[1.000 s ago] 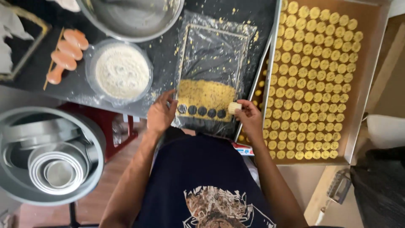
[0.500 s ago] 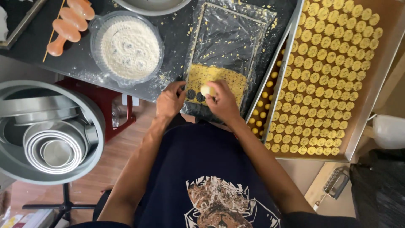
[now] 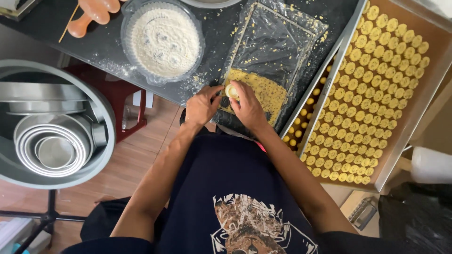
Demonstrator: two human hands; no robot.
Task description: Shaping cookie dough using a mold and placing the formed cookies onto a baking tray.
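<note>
Right hand (image 3: 248,106) pinches a small round pale-yellow cutter (image 3: 231,91) over the near edge of the flat yellow speckled dough sheet (image 3: 263,91), which lies on a clear plastic sheet (image 3: 273,42) on the dark surface (image 3: 101,44); left hand (image 3: 202,104) rests with fingers loosely curled beside the cutter, fingertips touching the plastic. Risk, as judged: the thin dough could tear or stick in the cutter, and the plastic could slide if not held down. No readable packages or labels noted; a clear round bowl of white flour (image 3: 162,40) stands left, a tan tray of round yellow cut pieces (image 3: 376,89) right.
</note>
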